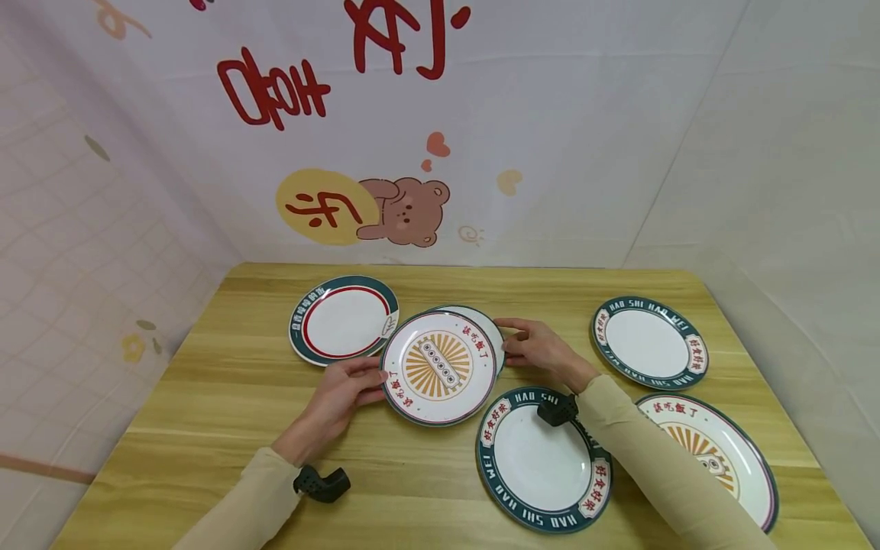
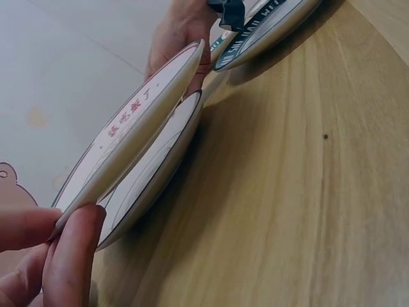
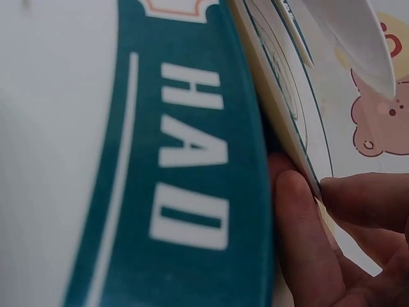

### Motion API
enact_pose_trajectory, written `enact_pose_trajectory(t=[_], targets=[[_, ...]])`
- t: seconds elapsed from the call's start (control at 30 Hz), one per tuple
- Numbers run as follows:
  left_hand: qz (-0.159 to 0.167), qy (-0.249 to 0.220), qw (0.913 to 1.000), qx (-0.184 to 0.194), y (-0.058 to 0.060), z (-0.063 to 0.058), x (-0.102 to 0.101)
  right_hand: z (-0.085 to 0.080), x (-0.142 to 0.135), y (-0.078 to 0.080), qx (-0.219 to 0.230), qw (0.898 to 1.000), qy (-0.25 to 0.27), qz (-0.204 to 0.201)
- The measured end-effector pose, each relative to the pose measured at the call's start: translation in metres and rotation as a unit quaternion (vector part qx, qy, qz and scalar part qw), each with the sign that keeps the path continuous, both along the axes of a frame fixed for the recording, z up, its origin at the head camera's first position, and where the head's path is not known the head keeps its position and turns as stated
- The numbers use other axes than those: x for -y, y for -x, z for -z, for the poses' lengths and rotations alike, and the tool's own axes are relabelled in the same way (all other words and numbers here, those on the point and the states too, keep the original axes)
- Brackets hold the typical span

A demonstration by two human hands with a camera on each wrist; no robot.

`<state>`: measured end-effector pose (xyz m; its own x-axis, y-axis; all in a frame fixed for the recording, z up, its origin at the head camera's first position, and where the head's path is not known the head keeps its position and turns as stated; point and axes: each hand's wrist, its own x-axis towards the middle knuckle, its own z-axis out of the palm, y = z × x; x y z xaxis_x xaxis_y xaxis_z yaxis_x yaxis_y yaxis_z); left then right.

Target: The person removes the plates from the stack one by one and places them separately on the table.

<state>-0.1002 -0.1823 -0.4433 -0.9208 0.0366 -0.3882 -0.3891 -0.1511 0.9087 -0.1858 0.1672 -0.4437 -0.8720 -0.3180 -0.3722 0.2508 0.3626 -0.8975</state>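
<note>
My left hand (image 1: pixel 340 397) pinches the left edge of a white plate (image 1: pixel 438 367) with an orange sunburst and red lettering. In the left wrist view this plate is raised and tilted over a second white plate (image 2: pixel 150 176), with a gap between them. My right hand (image 1: pixel 543 351) is at the right edge of that lower plate, mostly covered in the head view. Thumb and finger pinch the lower plate's thin green-lined rim (image 3: pixel 300 144) in the right wrist view. A green-rimmed plate (image 1: pixel 543 458) with white lettering lies below my right wrist.
A plate with a green rim and red ring (image 1: pixel 347 321) lies at the back left. Another green-rimmed lettered plate (image 1: pixel 649 342) is at the back right. A larger sunburst plate (image 1: pixel 745 458) sits front right, partly under my right sleeve. A printed cloth (image 1: pixel 550 137) hangs behind the wooden table (image 1: pixel 206 382).
</note>
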Motion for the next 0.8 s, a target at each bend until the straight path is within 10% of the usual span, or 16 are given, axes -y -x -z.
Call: enact_pose_trajectory(t=[0.8], targets=[[0.055,0.002,0.9985,0.004,-0.016,-0.01,0.046,-0.001,0.001,-0.001,-0.003,1.0,0.001,0.0]])
